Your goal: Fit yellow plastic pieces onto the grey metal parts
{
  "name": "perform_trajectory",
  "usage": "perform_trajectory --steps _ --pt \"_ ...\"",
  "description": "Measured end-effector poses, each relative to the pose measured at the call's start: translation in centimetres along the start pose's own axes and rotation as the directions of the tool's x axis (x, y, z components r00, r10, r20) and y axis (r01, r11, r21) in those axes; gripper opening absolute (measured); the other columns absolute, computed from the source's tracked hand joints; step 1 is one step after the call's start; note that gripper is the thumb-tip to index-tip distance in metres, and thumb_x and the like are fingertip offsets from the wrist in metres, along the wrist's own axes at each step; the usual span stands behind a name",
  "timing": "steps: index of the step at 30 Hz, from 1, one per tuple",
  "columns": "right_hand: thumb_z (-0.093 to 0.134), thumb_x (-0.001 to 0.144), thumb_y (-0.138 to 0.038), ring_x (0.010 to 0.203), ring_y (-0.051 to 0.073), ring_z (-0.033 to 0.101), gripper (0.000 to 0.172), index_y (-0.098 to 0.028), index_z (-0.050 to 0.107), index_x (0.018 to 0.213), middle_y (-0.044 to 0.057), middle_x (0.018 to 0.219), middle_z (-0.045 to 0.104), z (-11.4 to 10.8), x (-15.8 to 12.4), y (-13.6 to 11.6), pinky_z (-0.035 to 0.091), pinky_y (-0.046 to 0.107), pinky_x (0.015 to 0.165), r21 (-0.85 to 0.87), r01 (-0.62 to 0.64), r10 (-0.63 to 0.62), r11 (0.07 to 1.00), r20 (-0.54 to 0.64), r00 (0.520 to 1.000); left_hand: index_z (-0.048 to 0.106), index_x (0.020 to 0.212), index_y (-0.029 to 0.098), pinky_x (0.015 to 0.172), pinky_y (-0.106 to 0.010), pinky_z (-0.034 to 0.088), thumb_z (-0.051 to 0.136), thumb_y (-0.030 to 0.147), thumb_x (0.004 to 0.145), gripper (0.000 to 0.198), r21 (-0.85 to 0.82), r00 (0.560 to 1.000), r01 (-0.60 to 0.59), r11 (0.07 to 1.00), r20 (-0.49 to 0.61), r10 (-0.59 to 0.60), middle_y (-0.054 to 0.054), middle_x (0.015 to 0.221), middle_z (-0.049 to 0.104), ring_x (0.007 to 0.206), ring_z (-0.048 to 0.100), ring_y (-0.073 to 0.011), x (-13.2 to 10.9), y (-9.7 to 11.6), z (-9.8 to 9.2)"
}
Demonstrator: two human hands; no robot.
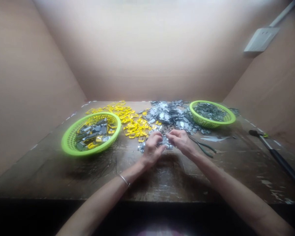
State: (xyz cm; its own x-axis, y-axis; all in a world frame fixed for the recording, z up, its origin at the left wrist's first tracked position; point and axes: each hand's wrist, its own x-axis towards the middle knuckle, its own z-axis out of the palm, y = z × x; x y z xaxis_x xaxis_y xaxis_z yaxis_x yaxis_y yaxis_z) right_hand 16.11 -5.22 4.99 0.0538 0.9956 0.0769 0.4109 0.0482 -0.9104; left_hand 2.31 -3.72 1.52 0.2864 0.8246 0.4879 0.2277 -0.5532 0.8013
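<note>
Grey metal pieces [167,144]: between and just under both hands.
Left hand [151,151]: together with the right, fingertips nearly meeting; any grip cannot be told.
Right hand [180,142]: pliers [202,146] just beside it.
Beyond left hand: yellow plastic frames [135,126], green plastic basket [66,139].

**Left hand [151,150] and right hand [182,142] working close together, fingertips almost meeting**

Both arms reach forward from the bottom corners of the head view, the left forearm [108,193] and the right forearm [238,200] closing in a V toward the hands. The backs of both hands face up and the fingers curl inward and down, the left fingers [155,136] just beside the right fingers [171,135]. Whether they pinch anything is too small to tell. The left wrist [140,164] wears a thin metal bangle [124,180] a little behind the hand, and the right wrist [193,154] is bare.
</note>
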Motion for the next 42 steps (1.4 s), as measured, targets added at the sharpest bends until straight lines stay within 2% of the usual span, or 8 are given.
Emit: perform_trajectory --steps 7,10,14,20,26,31,36,42 --pt "0.048 0.068 -0.033 0.047 0.007 0.038 0.025 -0.013 0.049 0.052 -0.002 0.048 0.044 0.4 -0.1 0.3 0.029 0.020 0.046 0.073 0.034 -0.034 0.997 -0.005 0.999 0.051 0.065 0.012 0.036 -0.020 0.031 0.050 0.026 0.065 0.015 -0.347 0.812 0.571 0.744 0.373 -0.450 -0.001 0.052 0.050 0.040 0.045 -0.0078 0.7 -0.7 0.2" --pt "0.052 0.066 -0.032 0.039 0.005 0.035 0.024 -0.014 0.044 0.052 -0.004 0.043 0.041 0.5 0.1 0.9 0.025 0.019 0.040 0.371 -0.212 0.143 0.904 0.204 0.968 0.055 0.065 0.012 0.038 -0.019 0.031 0.050 0.022 0.065 0.011 -0.425 0.879 0.467 0.775 0.319 -0.355 0.000 0.051 0.048 0.039 0.040 -0.0054 0.5 -0.3 -0.3" --pt "0.055 0.064 -0.026 0.034 0.003 0.030 0.020 -0.015 0.040 0.058 -0.007 0.040 0.037 0.4 -0.1 1.9 0.020 0.015 0.035 0.553 -0.603 0.151 0.574 0.653 0.742 0.058 0.061 0.012 0.046 -0.019 0.033 0.052 0.020 0.065 0.011 -0.405 0.938 0.312 0.859 0.277 -0.211 0.000 0.054 0.050 0.047 0.041 -0.0057 0.0 1.0 -1.1" --pt "0.052 0.070 -0.025 0.034 0.001 0.026 0.015 -0.015 0.041 0.066 -0.008 0.042 0.032 1.2 -0.5 3.0 0.016 0.010 0.031 0.536 -0.743 0.120 0.400 0.773 0.623 0.058 0.074 0.015 0.046 -0.019 0.034 0.052 0.018 0.063 0.012 -0.543 0.920 0.392 0.743 0.236 -0.313 0.001 0.057 0.052 0.047 0.042 -0.0053 -0.8 1.5 -1.0" --pt "0.052 0.067 -0.032 0.032 0.001 0.027 0.023 -0.015 0.041 0.058 -0.008 0.041 0.032 1.8 0.9 3.1 0.018 0.012 0.029 0.428 -0.656 0.269 0.622 0.670 0.692 0.057 0.073 0.013 0.040 -0.018 0.031 0.053 0.021 0.062 0.015 -0.554 0.904 0.415 0.722 0.162 -0.396 0.000 0.059 0.055 0.043 0.042 -0.0047 -0.3 1.0 -0.6" --pt "0.046 0.070 -0.039 0.051 0.009 0.046 0.027 -0.014 0.055 0.071 0.003 0.064 0.054 0.0 4.4 2.6 0.034 0.020 0.045 -0.089 -0.095 0.102 0.991 0.071 0.992 0.048 0.070 0.013 0.032 -0.017 0.025 0.057 0.021 0.057 0.017 -0.621 0.805 0.493 0.610 0.059 -0.591 0.003 0.044 0.050 0.032 0.040 -0.0052 1.8 -0.5 -0.1" --pt "0.042 0.073 -0.032 0.076 0.016 0.051 0.024 -0.017 0.061 0.076 0.006 0.082 0.056 0.6 6.5 3.2 0.034 0.024 0.059 -0.750 0.052 -0.044 0.659 0.031 0.999 0.043 0.066 0.014 0.028 -0.015 0.021 0.057 0.020 0.055 0.019 -0.619 0.733 0.570 0.540 0.086 -0.675 0.005 0.041 0.048 0.028 0.038 -0.0048 2.5 -1.6 0.0" --pt "0.042 0.072 -0.027 0.077 0.015 0.051 0.021 -0.018 0.060 0.079 0.005 0.083 0.058 1.9 6.4 4.5 0.031 0.021 0.059 -0.854 0.079 -0.033 0.514 0.072 0.997 0.041 0.073 0.016 0.028 -0.014 0.023 0.056 0.022 0.057 0.023 -0.645 0.721 0.596 0.478 0.169 -0.672 0.004 0.045 0.050 0.031 0.042 -0.0064 2.2 -2.4 -0.5"
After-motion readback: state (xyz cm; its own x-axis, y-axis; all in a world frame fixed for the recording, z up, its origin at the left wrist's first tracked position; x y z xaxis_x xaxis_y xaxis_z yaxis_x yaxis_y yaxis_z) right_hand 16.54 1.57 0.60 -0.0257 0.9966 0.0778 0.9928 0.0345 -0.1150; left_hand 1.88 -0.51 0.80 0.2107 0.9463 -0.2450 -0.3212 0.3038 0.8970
